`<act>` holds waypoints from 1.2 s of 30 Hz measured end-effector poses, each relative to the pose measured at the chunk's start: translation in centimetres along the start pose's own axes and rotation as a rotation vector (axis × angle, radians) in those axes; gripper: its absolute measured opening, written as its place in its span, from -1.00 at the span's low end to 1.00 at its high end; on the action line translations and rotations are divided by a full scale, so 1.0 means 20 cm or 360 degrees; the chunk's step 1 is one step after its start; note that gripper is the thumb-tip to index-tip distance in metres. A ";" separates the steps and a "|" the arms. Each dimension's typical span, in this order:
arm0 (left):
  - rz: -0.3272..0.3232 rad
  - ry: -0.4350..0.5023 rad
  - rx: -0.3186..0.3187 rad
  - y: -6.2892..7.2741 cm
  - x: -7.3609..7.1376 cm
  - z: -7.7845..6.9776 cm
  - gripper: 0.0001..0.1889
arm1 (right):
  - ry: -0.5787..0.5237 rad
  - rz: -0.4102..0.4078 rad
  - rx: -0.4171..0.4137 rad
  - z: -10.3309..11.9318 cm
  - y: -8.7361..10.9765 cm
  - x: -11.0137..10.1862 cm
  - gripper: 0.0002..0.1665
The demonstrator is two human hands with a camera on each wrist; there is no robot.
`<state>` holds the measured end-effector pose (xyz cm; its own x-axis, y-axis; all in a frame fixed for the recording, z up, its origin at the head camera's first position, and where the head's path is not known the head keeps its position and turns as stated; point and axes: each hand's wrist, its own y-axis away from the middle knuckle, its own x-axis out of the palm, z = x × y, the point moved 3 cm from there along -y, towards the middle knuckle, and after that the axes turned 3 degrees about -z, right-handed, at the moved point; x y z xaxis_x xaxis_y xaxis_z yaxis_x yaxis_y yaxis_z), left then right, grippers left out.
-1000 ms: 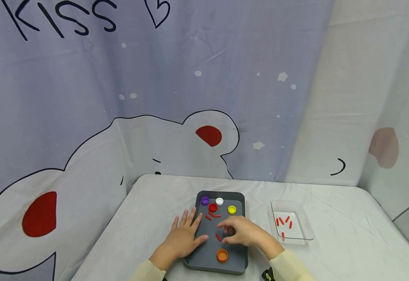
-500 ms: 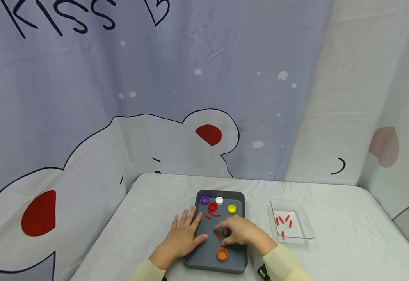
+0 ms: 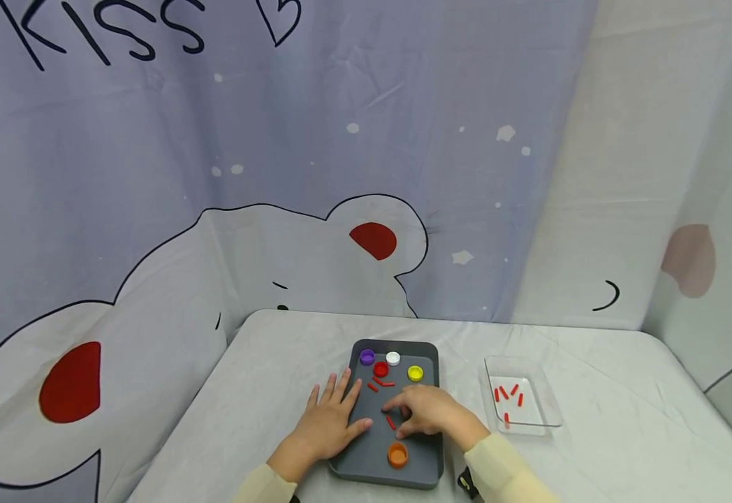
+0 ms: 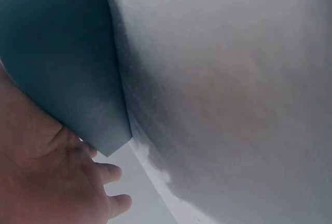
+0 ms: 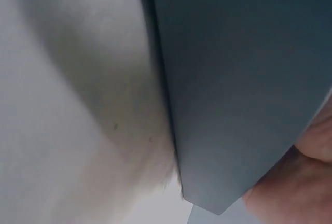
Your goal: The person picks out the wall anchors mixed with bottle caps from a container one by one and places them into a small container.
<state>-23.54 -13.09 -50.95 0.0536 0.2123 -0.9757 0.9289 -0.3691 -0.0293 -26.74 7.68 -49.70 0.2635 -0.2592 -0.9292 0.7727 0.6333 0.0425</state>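
Note:
My left hand (image 3: pixel 326 427) lies with fingers spread over the left rim of a grey tray (image 3: pixel 366 468); its thumb reaches over the tray floor. In the left wrist view the palm (image 4: pixel 46 177) is beside the tray's outer wall. Over the tray's right side, my right hand (image 3: pixel 427 411) has thumb and index finger bent and apart, around a short red stick (image 3: pixel 391 423) on the tray floor. Small gaps seem to separate the fingertips from it. Nearer me sits an orange round cup (image 3: pixel 397 455). The right wrist view shows mostly the tray wall (image 5: pixel 233 89), hiding the fingertips.
Farther up the tray are purple (image 3: pixel 367 357), white (image 3: pixel 393 358), red (image 3: pixel 381 369) and yellow (image 3: pixel 415 373) round cups, with several red sticks (image 3: pixel 383 383) below the red one. A clear box (image 3: pixel 545 391) holding red sticks stands to the right on the white cloth.
My right hand has moved slightly left, thumb and index finger coming closer around the red stick, then barely moving in the last half second. My left hand stays in place.

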 end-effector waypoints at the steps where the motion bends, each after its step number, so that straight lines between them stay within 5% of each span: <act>1: 0.0001 0.0003 0.0000 0.00 0.00 0.00 -0.18 | -0.0006 -0.0008 0.0004 0.00 0.00 0.00 -0.47; 36: -0.0015 0.0015 0.0001 0.00 0.00 0.00 -0.17 | 0.0025 -0.0188 -0.0128 0.00 0.00 0.01 -0.76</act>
<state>-23.64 -13.09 -50.96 0.0485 0.2239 -0.9734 0.9292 -0.3676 -0.0383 -26.73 7.56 -49.98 0.1642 -0.3243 -0.9316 0.7487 0.6559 -0.0963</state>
